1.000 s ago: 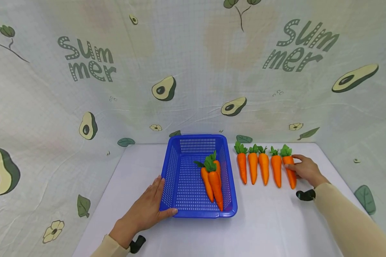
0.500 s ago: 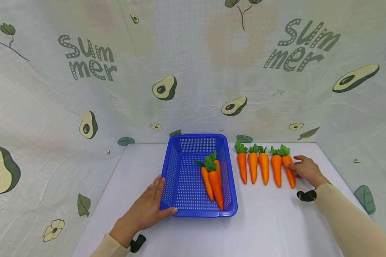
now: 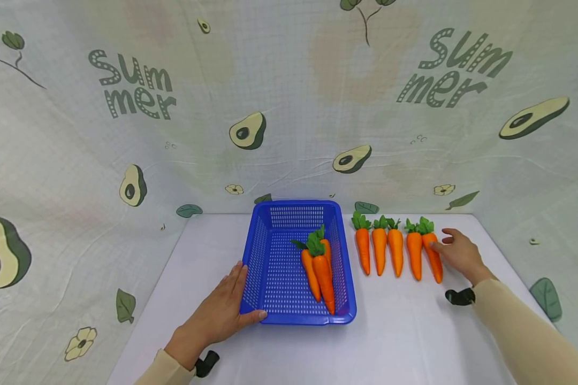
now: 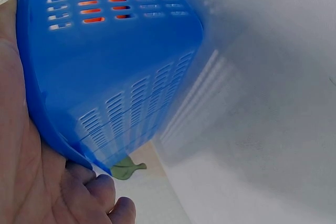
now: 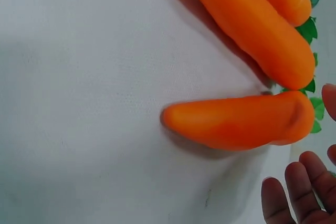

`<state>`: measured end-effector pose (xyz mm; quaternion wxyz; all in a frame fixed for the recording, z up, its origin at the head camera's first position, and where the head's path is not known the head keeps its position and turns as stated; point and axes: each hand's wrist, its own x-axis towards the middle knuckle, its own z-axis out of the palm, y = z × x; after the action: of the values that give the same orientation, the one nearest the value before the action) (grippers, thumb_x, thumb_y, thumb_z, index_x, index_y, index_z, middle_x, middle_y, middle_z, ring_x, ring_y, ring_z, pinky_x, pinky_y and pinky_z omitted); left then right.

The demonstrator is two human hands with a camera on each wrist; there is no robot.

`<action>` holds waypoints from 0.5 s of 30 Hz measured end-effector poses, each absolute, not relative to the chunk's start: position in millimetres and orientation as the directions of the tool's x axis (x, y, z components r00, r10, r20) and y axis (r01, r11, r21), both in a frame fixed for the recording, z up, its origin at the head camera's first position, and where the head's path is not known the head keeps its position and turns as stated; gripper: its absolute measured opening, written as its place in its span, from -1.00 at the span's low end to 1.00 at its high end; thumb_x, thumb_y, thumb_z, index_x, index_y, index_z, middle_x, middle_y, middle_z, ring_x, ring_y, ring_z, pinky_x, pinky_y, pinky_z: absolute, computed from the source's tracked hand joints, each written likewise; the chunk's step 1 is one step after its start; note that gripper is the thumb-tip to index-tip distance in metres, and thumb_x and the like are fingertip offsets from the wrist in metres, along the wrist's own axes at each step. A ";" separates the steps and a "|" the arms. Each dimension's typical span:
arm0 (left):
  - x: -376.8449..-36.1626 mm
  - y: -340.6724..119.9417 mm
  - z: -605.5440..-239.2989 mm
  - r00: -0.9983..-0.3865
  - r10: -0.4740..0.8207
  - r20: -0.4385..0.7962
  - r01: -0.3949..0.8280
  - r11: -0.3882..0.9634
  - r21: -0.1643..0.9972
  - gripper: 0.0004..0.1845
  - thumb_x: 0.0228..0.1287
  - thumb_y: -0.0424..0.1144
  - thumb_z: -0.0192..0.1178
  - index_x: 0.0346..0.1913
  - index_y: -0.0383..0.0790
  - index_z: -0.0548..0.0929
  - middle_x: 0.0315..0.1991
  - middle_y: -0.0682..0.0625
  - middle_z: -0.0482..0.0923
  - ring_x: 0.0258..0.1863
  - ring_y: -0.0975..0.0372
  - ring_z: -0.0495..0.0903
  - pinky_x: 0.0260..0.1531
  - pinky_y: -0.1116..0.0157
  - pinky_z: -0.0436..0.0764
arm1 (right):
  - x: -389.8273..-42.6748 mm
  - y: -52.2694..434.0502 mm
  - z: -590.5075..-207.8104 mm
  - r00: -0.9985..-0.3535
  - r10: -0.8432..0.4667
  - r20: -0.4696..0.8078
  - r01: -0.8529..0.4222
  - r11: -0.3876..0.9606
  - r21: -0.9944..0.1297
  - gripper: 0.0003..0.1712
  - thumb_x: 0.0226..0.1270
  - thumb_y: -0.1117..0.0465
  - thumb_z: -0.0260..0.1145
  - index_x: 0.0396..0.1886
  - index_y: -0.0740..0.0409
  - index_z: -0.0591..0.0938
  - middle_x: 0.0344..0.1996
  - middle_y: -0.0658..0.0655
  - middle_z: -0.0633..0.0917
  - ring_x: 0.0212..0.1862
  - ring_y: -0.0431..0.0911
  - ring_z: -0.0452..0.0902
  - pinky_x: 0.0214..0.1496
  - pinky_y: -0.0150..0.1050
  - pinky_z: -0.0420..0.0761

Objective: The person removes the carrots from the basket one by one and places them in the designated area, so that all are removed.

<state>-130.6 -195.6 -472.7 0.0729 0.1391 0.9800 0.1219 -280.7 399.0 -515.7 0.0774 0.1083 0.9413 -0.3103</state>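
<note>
A blue plastic basket [image 3: 281, 278] sits in the middle of a white table [image 3: 390, 337], its far end close to the table's far edge. Inside it, three carrots [image 3: 323, 278] lie bunched along the right wall, leafy tops pointing away from the person, the front one overlapping the others. Five carrots [image 3: 395, 254] lie in a row on the table between the basket and the table's right edge, leaves toward the far edge, tips toward the near one. The two rightmost touch at their leaves; a wider gap parts them from the other three. The left hand [image 3: 219, 310] is spread over the basket's near left corner, fingers straight along the left rim, thumb on the near rim. The right hand [image 3: 462, 254] is loosely spread beside the end carrot [image 3: 433, 259], thumb over its upper part; whether they touch cannot be told. Beige sleeves [image 3: 525, 315] cover the arms. A pale cloth [image 3: 289, 80] printed with avocados and "summer" hangs beyond.
</note>
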 end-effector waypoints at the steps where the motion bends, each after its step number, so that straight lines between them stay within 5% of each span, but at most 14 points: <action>1: -130.7 -195.7 -472.8 -0.951 0.291 -0.109 0.255 0.932 0.258 0.32 0.26 0.63 0.04 0.71 -0.32 -0.08 0.74 -0.26 -0.16 0.70 -0.12 0.00 0.62 -0.14 0.15 | -279.5 397.3 -514.3 -0.967 0.156 -0.203 0.247 0.782 -0.573 -0.06 0.58 -0.06 0.19 0.59 0.51 0.08 0.38 0.66 0.34 0.27 0.51 0.40 0.28 0.42 0.52; 15: -130.9 -196.3 -473.7 -0.948 0.302 -0.100 0.272 0.932 0.238 0.33 0.26 0.67 -0.05 0.71 -0.34 -0.09 0.73 -0.28 -0.17 0.70 -0.13 0.02 0.62 -0.12 0.16 | -265.3 344.9 -483.2 -0.993 0.102 -0.052 0.110 0.726 -0.679 -0.15 0.63 -0.02 0.22 0.63 0.37 0.16 0.37 0.55 0.42 0.30 0.43 0.40 0.32 0.38 0.54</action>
<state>-130.9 -196.3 -473.7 0.0676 0.1463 0.9806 0.1115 -265.3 344.9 -483.2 0.0055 0.0569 0.9289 -0.3660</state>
